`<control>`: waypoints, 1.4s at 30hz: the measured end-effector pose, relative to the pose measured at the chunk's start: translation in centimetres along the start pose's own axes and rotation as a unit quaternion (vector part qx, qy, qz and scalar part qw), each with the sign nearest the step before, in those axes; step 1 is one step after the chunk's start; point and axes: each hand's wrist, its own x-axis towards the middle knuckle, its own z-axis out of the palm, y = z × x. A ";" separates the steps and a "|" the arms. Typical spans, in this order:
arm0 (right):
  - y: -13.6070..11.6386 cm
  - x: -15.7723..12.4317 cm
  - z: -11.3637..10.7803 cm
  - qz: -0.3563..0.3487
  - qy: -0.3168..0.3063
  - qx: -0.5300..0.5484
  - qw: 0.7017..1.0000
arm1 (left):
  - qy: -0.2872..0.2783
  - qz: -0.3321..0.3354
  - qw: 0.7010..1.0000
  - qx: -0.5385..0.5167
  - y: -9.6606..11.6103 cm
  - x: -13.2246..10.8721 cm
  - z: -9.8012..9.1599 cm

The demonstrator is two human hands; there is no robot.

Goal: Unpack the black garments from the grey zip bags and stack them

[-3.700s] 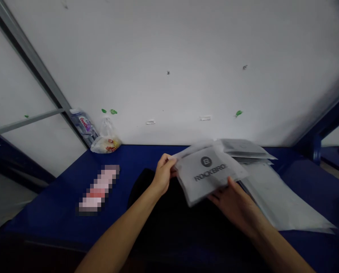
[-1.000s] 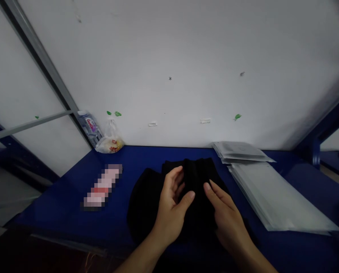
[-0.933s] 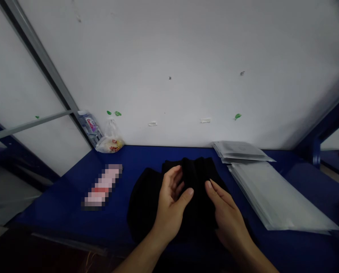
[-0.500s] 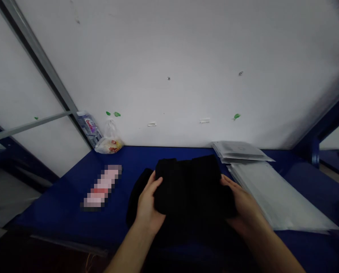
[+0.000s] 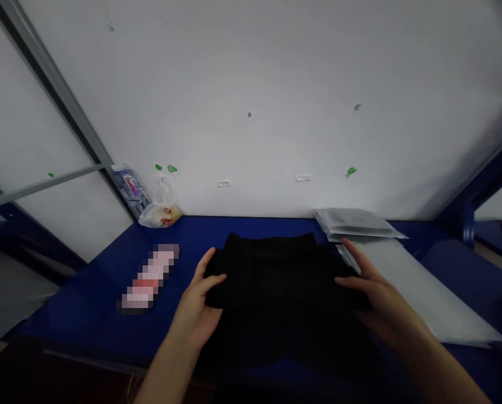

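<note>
A black piece of cloth [image 5: 276, 275] is stretched out wide over the blue table [image 5: 86, 297], just in front of me. My left hand [image 5: 198, 300] grips its left edge, thumb on top and fingers under the fabric. My right hand [image 5: 379, 297] holds the right edge the same way, with the fingers extended along the cloth. More black fabric lies below it toward the near edge.
A stack of clear plastic bags [image 5: 414, 292] lies to the right, with a smaller pile of grey packets [image 5: 354, 223] behind it by the wall. A water bottle [image 5: 127, 188] and a knotted plastic bag [image 5: 160, 210] stand at the back left. A blurred pink item [image 5: 147, 278] lies left.
A grey branded packet was in both hands at first and is gone from them. Since a second ago the hands took hold of the black cloth and moved apart, spreading it wider.
</note>
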 end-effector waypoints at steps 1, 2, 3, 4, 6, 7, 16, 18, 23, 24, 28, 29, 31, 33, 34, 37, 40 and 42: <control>-0.6 -0.2 -0.2 0.002 0.004 -0.003 1.000 | 0.012 -0.025 0.999 -0.027 0.5 -0.4 0.1; -1.1 -0.5 -0.5 0.002 0.005 -0.007 1.000 | 0.024 -0.049 0.998 -0.044 0.9 -0.8 0.1; -1.5 -0.8 -0.7 0.002 0.003 -0.011 1.000 | 0.033 -0.068 0.996 -0.052 1.3 -1.2 0.1; -1.8 -1.2 -0.8 -0.004 0.003 -0.014 1.000 | 0.038 -0.081 0.994 -0.056 1.5 -1.7 0.1; -2.3 -1.9 -0.9 -0.023 0.005 -0.014 1.000 | 0.038 -0.099 0.992 -0.062 1.8 -2.3 0.2; -2.5 -2.2 -0.9 -0.033 0.006 -0.013 0.999 | 0.033 -0.105 0.992 -0.066 1.9 -2.4 0.3; -6.5 1.0 0.9 -0.194 0.017 0.023 0.981 | -0.040 0.020 0.996 -0.076 5.0 0.7 4.2; -6.2 1.3 0.6 -0.192 0.007 0.023 0.981 | -0.057 0.043 0.996 -0.058 4.8 1.1 4.0; -1.1 1.8 -1.8 -0.090 -0.004 -0.100 0.991 | -0.012 -0.019 0.999 0.038 1.0 2.9 0.7; 0.1 2.0 -2.2 -0.067 -0.007 -0.128 0.990 | -0.001 -0.037 0.998 0.056 0.1 3.3 0.1; 2.5 2.2 -2.8 -0.025 -0.010 -0.181 0.983 | -0.006 -0.055 0.994 0.092 -1.5 4.0 -1.2; 2.5 2.1 -2.8 -0.032 -0.007 -0.187 0.982 | -0.011 -0.051 0.994 0.097 -1.5 4.0 -1.2; 2.0 1.8 -2.6 -0.056 0.002 -0.190 0.980 | -0.017 -0.045 0.993 0.103 -1.3 3.7 -0.9; 1.4 1.4 -2.5 -0.070 0.014 -0.185 0.980 | -0.021 -0.044 0.994 0.099 -1.0 3.3 -0.7; 1.3 1.2 -2.6 -0.070 0.016 -0.184 0.980 | -0.026 -0.043 0.994 0.097 -1.0 3.2 -0.6; 1.4 1.0 -2.9 -0.056 0.015 -0.193 0.979 | -0.037 -0.033 0.990 0.131 -1.0 2.7 -0.7; 2.1 1.3 -3.3 -0.053 0.009 -0.222 0.974 | -0.014 0.090 0.954 0.285 -1.5 1.9 -0.7; 2.6 1.7 -3.6 -0.065 0.004 -0.248 0.966 | -0.020 0.209 0.878 0.430 -2.1 1.3 -0.6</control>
